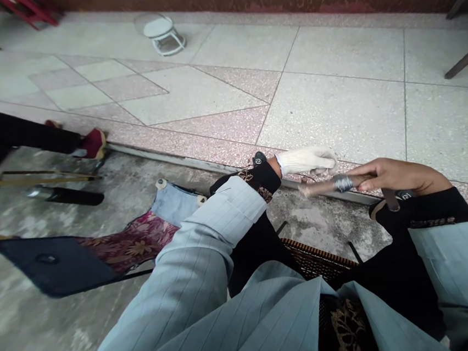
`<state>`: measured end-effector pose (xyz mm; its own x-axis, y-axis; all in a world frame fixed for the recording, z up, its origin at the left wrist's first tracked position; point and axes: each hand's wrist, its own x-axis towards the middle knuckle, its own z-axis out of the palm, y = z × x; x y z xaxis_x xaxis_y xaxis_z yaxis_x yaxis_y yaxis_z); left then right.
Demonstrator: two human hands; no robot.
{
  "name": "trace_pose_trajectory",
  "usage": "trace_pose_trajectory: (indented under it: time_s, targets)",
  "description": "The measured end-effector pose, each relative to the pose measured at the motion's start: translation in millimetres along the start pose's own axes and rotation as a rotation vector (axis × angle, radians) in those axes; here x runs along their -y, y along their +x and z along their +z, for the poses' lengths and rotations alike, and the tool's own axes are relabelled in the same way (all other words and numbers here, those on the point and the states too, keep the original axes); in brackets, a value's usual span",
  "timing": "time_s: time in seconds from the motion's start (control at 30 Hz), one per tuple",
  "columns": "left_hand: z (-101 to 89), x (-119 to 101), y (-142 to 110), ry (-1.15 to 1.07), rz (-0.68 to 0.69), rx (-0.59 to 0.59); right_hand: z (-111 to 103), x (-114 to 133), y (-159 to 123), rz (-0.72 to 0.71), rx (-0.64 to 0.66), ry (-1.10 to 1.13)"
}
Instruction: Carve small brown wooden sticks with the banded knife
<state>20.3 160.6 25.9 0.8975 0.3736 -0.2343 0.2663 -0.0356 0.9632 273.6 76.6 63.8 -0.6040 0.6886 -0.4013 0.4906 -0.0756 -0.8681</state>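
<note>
My left hand (308,159), in a white knit glove, reaches over the pink step edge with its fingers pressed together and curled at the tips. Whatever it may hold is hidden; a thin dark curved line shows just below it. My right hand (401,176) is bare and closed round a brown wooden stick-like tool (317,189) with a silvery-grey wrapped band. The tool points left, its blurred light end lying just below my gloved hand. I cannot tell whether it touches the glove.
A folding chair (127,248) with blue and maroon cloth stands at left, near another person's leg and red shoe (93,143). A black cylinder (77,197) lies there. Beyond the step edge (177,162) are a white stool (165,33) and a red stool (29,4). I sit on a woven seat (317,261).
</note>
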Motion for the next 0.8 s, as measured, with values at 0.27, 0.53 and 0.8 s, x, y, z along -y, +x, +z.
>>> trace_pose_trajectory:
  time_s: [0.27, 0.53, 0.8]
  targets:
    - [13.0, 3, 4, -0.011, -0.046, 0.018, -6, -2, 5, 0.008, -0.750, 0.268]
    - [12.6, -1, 0, -0.048, 0.042, 0.140, -13, -32, 14, 0.324, -0.682, -0.344]
    - [12.0, -6, -2, 0.040, -0.042, 0.131, -8, -32, 7, 0.139, -0.096, -0.213]
